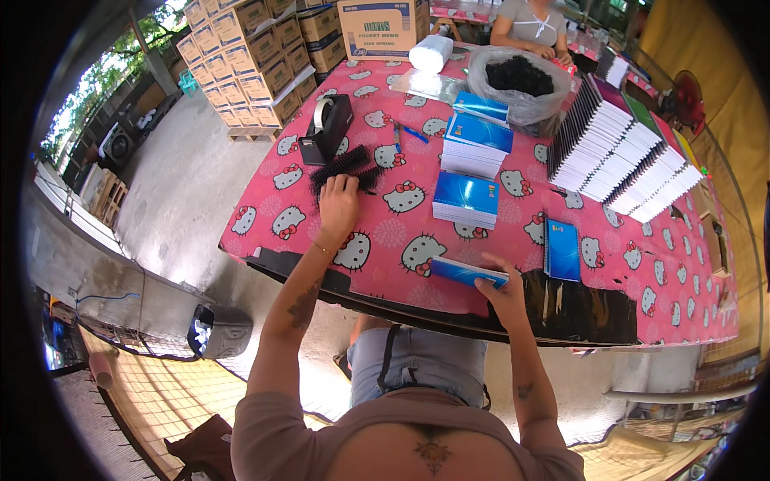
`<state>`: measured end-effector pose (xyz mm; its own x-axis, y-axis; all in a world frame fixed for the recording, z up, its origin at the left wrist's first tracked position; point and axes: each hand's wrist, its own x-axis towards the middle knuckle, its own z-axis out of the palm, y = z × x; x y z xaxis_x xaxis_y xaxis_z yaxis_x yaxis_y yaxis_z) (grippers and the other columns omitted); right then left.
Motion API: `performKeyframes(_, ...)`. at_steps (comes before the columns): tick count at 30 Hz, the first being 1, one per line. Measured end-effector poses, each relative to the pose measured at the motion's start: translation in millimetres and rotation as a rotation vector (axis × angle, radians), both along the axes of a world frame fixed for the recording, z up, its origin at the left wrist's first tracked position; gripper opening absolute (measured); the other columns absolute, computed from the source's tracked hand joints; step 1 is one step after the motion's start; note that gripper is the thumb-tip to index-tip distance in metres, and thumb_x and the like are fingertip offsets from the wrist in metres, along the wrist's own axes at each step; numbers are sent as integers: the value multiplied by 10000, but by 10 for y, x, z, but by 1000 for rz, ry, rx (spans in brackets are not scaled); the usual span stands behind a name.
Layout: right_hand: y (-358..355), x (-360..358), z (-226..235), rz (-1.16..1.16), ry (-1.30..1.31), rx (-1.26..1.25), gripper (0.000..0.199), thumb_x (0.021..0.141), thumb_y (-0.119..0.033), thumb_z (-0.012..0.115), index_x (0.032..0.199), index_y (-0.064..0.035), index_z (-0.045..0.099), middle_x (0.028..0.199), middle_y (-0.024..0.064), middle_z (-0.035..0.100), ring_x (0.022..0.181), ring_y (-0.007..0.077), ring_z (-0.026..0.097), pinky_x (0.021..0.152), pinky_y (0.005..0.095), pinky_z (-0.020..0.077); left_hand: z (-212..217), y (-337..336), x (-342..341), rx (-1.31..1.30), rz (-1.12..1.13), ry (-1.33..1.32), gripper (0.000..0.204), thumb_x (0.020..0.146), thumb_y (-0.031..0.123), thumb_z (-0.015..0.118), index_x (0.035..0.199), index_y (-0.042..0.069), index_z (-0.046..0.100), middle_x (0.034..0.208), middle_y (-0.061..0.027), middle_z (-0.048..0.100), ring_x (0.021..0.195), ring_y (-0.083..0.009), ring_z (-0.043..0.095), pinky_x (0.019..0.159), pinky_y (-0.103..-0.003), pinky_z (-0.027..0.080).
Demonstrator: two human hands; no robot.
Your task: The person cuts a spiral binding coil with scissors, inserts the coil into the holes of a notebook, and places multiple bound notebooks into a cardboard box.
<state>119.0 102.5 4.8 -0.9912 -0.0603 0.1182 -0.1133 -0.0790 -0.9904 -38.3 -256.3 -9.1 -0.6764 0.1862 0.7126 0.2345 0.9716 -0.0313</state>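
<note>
My left hand (340, 202) reaches onto a small heap of black plastic binding coils (346, 167), its fingers curled and pressed together on the near coils. Near the table's front edge, my right hand (505, 290) grips a small blue-covered memo pad (465, 272), thumb on the cover and fingers behind it. Beyond it stand stacks of similar blue pads, a near stack (465, 200) and a taller one (478, 143). To the right of my right hand lies a blue spiral memo pad (561, 249).
A black tape dispenser (327, 132) stands behind the coils, with blue pens (415, 134) nearby. A plastic bag of black coils (521, 76) sits farther back. Tall notebook stacks (609, 148) fill the right. Another person's hands (553, 54) show across the table; cartons (249, 64) stand back left.
</note>
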Motion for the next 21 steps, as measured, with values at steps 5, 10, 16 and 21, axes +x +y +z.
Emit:
performKeyframes(5,-25,-21,-104,-41,1,66,300,869,-48,717,1159,-13,645,935,10,644,845,71,576,749,231,465,56,41,1,25,11,19,163,881,154,628,1015,62,610,966,-73,580,911,-270,557,777,-396,459)
performKeyframes(10,26,-27,-133,45,-5,113,194,884,-58,707,1071,-12,689,899,-4,640,823,61,561,729,220,449,67,-35,-1,-7,14,-15,204,888,192,644,1046,65,620,983,-76,581,941,-270,551,767,-395,461)
performKeyframes(16,14,-39,-125,30,52,124,212,894,-83,705,1095,-19,685,921,-1,654,837,69,570,754,231,454,63,-13,-23,-50,37,-27,224,892,221,656,1055,68,641,977,-61,622,911,-265,578,784,-381,469)
performKeyframes(21,37,-55,-188,11,0,117,242,881,-57,715,1111,7,675,951,19,671,853,72,583,759,232,461,171,87,56,-40,-100,130,207,910,231,637,1036,66,629,987,-68,624,938,-262,593,801,-392,465)
